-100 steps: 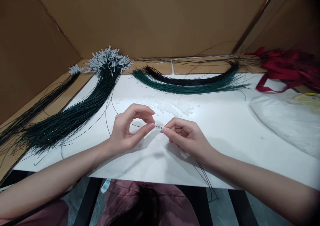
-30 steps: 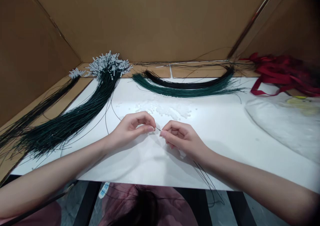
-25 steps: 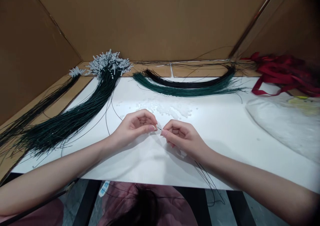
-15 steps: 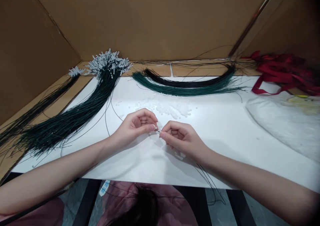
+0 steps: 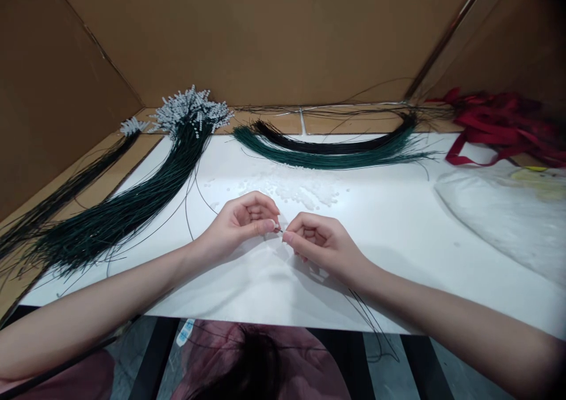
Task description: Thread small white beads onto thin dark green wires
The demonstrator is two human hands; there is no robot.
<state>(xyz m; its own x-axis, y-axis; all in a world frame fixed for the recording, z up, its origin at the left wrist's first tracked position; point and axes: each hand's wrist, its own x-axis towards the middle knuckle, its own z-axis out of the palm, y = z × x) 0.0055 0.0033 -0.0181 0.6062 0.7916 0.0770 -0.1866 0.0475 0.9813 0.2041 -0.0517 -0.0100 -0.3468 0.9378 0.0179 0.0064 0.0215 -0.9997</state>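
Observation:
My left hand [image 5: 252,217] is closed in a pinch, thumb against forefinger, on what looks like a tiny white bead [image 5: 277,225]. A short piece of dark wire [image 5: 282,230] spans the small gap between both hands' fingertips. On its other side my right hand [image 5: 321,241] pinches that wire between thumb and forefinger, its other fingers curled. Long dark wire ends [image 5: 371,320] hang over the table's front edge below my right wrist. Loose white beads [image 5: 305,190] lie scattered just beyond my hands.
At left lies a thick bundle of green wires [image 5: 145,202] tipped with white beads [image 5: 192,111], beside a thinner bundle [image 5: 84,182]. Bare green and black wires [image 5: 327,155] lie at the back. Red ribbon [image 5: 495,131] and a clear plastic bag [image 5: 508,217] are at right. Cardboard walls [image 5: 274,40] surround the white tabletop [image 5: 393,211].
Almost nothing differs. Both hands keep their pinch over the same spot, with only a very slight shift of the fingertips.

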